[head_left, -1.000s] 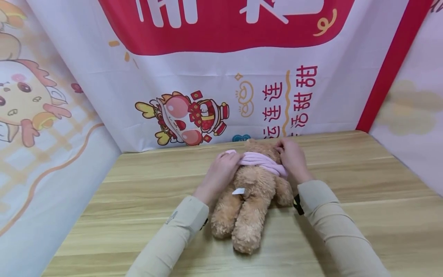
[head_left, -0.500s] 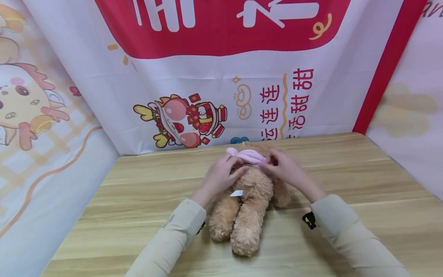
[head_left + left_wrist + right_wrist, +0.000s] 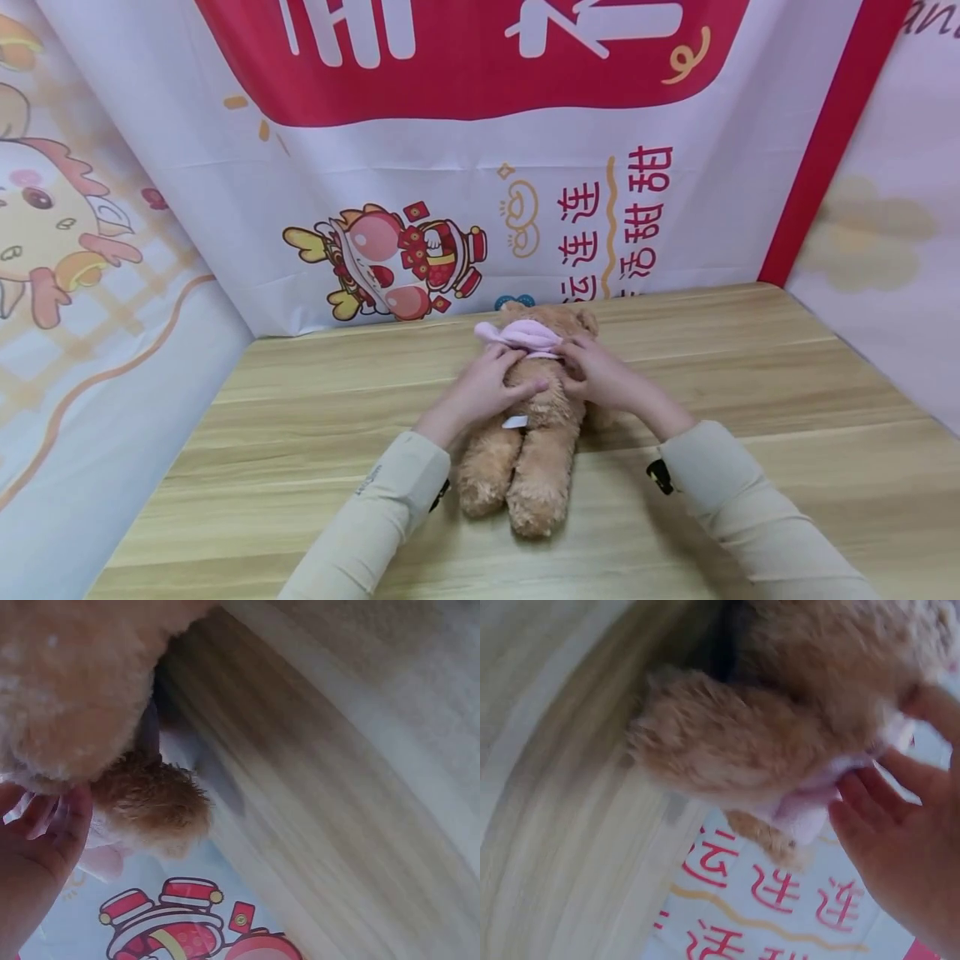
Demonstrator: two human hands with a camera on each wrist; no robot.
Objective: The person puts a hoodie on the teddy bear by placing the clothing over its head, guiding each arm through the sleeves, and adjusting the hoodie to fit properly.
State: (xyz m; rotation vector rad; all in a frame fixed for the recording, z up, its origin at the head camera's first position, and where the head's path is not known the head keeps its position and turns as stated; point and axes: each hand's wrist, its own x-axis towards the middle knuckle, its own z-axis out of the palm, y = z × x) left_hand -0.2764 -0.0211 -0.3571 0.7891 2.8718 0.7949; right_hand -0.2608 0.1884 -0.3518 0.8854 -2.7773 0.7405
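Note:
A light brown teddy bear (image 3: 546,467) lies lengthwise on the table, head towards the back wall, with a small white tag (image 3: 515,422) near its legs. Round its neck goes a pink scarf (image 3: 525,334), with a loose end sticking out to the left. My left hand (image 3: 483,387) curls its fingers at the scarf's lower edge, its thumb reaching over the bear's body. From the right, my right hand (image 3: 603,379) holds the scarf's edge, thumb on the bear's fur. In the right wrist view, the right fingertips (image 3: 847,780) meet the scarf and are partly hidden by it.
A pale wood-grain table (image 3: 300,467) carries the bear. Behind it hangs a white and red printed cloth (image 3: 420,150) meeting the table's back edge near the bear's head. Printed side panels stand at left (image 3: 112,333) and right (image 3: 877,250).
My right hand has moved from beside the bear's head down and left to the scarf's edge. The left hand has shifted slightly, its thumb now spread over the bear's body. The scarf is bunched closer together.

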